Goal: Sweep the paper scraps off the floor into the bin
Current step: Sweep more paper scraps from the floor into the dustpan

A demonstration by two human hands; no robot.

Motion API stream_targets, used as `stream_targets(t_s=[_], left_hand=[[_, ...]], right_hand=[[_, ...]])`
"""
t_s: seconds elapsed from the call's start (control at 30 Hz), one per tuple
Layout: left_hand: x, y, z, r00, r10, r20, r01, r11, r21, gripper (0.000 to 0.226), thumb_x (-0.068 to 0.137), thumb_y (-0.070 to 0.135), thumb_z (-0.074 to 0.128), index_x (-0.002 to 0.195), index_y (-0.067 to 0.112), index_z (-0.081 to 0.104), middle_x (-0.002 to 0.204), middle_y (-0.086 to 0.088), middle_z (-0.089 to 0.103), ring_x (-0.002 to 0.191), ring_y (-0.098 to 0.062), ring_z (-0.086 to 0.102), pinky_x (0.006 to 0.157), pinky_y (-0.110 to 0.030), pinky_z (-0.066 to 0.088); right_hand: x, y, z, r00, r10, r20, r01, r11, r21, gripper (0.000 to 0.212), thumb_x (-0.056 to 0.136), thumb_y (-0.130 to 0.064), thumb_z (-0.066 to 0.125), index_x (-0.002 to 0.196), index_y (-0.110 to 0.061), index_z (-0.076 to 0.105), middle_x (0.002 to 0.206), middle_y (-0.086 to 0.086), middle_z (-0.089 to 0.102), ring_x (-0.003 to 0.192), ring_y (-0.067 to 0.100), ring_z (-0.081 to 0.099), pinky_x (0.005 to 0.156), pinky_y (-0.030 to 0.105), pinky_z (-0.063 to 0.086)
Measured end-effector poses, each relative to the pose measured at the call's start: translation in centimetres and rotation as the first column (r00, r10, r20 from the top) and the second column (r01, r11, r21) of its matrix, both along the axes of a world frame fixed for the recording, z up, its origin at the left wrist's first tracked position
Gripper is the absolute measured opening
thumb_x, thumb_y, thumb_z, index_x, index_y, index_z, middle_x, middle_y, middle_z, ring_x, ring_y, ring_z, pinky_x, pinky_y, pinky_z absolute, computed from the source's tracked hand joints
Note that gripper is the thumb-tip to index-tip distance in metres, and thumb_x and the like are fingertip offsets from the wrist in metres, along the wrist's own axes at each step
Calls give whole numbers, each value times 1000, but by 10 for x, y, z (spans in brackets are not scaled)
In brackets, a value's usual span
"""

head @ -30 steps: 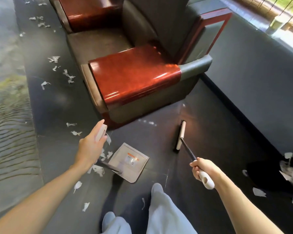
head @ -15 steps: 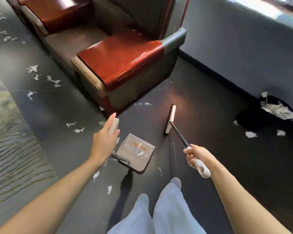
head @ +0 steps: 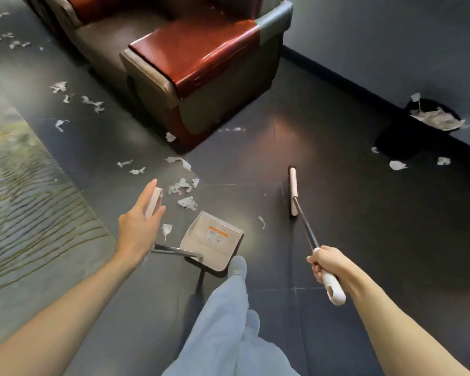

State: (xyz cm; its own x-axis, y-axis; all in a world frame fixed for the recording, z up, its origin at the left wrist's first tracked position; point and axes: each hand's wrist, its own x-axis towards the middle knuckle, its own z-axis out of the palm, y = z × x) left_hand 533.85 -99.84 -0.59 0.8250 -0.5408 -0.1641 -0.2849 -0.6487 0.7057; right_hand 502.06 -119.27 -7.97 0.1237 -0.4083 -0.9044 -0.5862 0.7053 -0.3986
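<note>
head view, left hand: my left hand (head: 140, 223) pinches the white grip at the top of the dustpan (head: 213, 240) handle between the thumb and long, nearly straight fingers. It's a light hold, I'd say just enough to steer the pan around down low.
head view, right hand: my right hand (head: 327, 263) is curled tight round the broom (head: 293, 191) handle, right by its white end. Holding it that far back gives me reach without stooping.
broom head: down at the floor (head: 337, 118), right of the pan and well apart from it, lying lengthwise away from me. Looks set up for a sideways drag toward the pan.
dustpan: open side faces away from me and I see nothing in it but the label. Can't tell if the lip actually touches the floor.
paper scraps: the nearest bunch of paper scraps (head: 183, 187) lies just beyond the pan's far edge, between it and the armchair (head: 201, 63). More trail off up the left beside the rug (head: 25, 199), and a few sit near the bin.
bin: the dark bin (head: 407, 139) stands against the wall (head: 391, 36) far right, with paper already heaped in its top.
my guess: plenty left to do. Next I'd bring the bristles round behind that near bunch. Flimsy bits like these could flutter past the pan.
</note>
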Motion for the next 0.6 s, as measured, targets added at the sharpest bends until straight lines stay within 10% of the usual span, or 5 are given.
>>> stream_targets(t_s=[0.1,0.47,0.6], left_hand=[[-8,55,2,999,54,-4,-53,999,9,56,92,22,60,138,47,41,118,9,61,108,-21,57,95,-33,44],[-11,198,-1,977,207,-44,-204,977,57,57,90,11,62,138,36,46,118,13,57,101,-8,52,87,-18,36],[7,237,-17,956,289,-56,-284,955,92,56,90,14,63,136,41,47,120,1,65,100,-11,55,88,-25,39]], right_hand=[[-17,40,-15,999,24,-43,-18,992,126,18,92,4,44,97,-11,36,50,5,41,36,13,36,38,20,34],[99,136,-12,992,112,64,-120,981,153,58,90,8,32,141,-21,27,52,5,43,28,9,36,33,15,33],[157,177,-3,966,247,73,-256,952,166,22,87,8,39,104,-4,47,45,4,42,28,10,38,33,15,34]])
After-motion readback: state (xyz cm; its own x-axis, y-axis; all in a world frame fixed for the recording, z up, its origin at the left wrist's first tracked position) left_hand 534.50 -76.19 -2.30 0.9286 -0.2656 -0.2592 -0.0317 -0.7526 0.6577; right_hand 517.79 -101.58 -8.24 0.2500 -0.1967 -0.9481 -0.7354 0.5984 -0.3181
